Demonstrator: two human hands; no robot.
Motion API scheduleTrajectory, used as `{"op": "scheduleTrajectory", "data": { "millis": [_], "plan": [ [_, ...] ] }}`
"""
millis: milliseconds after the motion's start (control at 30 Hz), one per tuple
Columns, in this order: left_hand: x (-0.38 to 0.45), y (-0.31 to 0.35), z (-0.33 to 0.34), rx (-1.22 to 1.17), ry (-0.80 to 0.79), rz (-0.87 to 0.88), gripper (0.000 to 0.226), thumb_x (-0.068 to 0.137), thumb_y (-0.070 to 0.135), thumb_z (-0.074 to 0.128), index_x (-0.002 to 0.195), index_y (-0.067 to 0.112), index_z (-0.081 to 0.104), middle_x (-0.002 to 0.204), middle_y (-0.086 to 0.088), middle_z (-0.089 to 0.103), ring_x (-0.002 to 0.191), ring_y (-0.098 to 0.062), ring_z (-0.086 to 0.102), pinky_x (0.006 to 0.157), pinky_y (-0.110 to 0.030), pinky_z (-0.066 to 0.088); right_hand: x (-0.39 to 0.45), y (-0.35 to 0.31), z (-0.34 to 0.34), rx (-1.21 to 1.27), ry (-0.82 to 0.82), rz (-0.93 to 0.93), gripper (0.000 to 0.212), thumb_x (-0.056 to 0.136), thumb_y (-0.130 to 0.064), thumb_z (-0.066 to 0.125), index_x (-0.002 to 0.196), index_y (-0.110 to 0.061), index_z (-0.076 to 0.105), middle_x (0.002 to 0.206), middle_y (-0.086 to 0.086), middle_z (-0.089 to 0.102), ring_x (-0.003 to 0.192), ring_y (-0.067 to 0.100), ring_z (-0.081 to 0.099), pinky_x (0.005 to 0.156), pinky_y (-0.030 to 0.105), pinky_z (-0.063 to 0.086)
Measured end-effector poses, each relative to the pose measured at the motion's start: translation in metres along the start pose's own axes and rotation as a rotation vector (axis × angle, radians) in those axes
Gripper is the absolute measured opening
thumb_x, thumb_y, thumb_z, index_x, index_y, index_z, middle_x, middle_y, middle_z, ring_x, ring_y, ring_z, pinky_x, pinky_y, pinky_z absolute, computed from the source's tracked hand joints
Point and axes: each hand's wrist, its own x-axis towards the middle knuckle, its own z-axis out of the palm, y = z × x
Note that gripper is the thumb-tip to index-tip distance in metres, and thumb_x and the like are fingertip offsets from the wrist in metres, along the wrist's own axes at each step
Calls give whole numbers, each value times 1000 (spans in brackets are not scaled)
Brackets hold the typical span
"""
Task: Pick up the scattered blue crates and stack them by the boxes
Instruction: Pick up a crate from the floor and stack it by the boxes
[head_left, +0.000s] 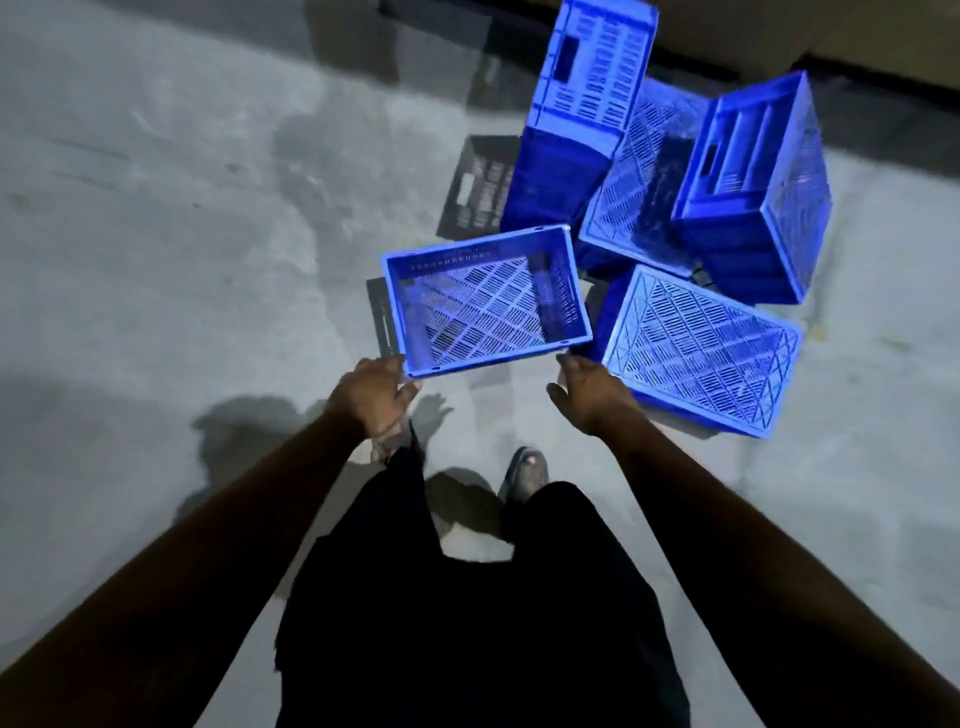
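Several blue slatted crates lie scattered on the concrete floor. The nearest crate (483, 301) is upright with its open top towards me. My left hand (376, 397) is at its near left corner, fingers loosely spread and touching the rim. My right hand (587, 392) reaches its near right corner, fingertips at the rim. Neither hand is wrapped round the rim. An upside-down crate (701, 353) lies just right of it. Behind, one crate stands on end (587, 104), another lies on its side (753, 192), and a tilted crate (644, 171) leans between them.
Brown cardboard boxes (727, 31) line the wall at the top right, behind the crates. My legs in black clothing and one sandalled foot (524, 470) are below the hands. Grey concrete floor (182, 208) spreads to the left.
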Motion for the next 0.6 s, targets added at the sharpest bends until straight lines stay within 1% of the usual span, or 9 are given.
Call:
{"op": "scheduleTrajectory", "data": {
  "millis": [67,133,200,267,333,400,500,567,600],
  "plan": [
    [36,-10,-6,5,-2,-19,60,94,54,36,142,18,39,133,-13,57,124,-36,46,98,-43,44,32,-4,-2,11,-1,0,59,95,-42,48,144,-11,37,143,17,47,129,37,45,99,49,45],
    [75,-18,-3,-17,16,-55,59,95,50,42,142,15,40,125,-16,60,122,-37,47,96,-43,45,71,2,1,6,10,9,60,95,-42,48,146,-12,36,140,16,49,128,36,45,96,48,46],
    [125,-30,10,-62,92,-101,57,93,47,49,139,13,44,118,-19,63,116,-39,51,93,-44,47,122,15,14,8,36,19,57,95,-40,50,141,-9,40,137,17,51,125,37,46,93,47,46],
    [180,-40,29,-137,173,-176,54,91,40,55,135,10,47,120,-23,62,114,-43,53,91,-47,48,177,34,32,15,55,28,58,95,-38,52,141,-5,41,140,19,48,126,38,46,95,47,44],
    [245,-55,59,-202,208,-287,53,93,36,56,136,6,46,126,-26,58,117,-45,50,94,-49,45,243,60,60,6,56,56,62,94,-39,52,143,-4,38,144,19,44,129,39,43,98,47,42],
    [302,-72,100,-251,221,-398,53,95,38,53,133,3,47,127,-29,56,118,-48,50,95,-52,45,304,90,87,11,67,103,65,93,-40,52,144,-3,35,147,20,40,130,40,40,101,48,41],
    [359,-91,162,-367,241,-530,57,92,50,50,123,2,49,119,-34,56,111,-52,53,89,-53,46,374,137,122,13,117,194,69,92,-39,53,144,2,33,148,26,37,131,44,39,105,49,38],
    [383,-97,193,-509,252,-627,59,89,50,56,124,4,46,123,-31,55,112,-49,54,89,-51,45,407,166,140,65,128,255,75,91,-40,54,146,5,29,150,28,33,136,43,35,110,50,34],
    [388,-98,202,-593,303,-645,62,85,50,59,126,6,44,125,-29,55,111,-46,56,89,-51,46,418,176,147,117,130,272,79,90,-42,55,147,6,26,151,29,32,138,43,33,112,49,32]
  ]
}}
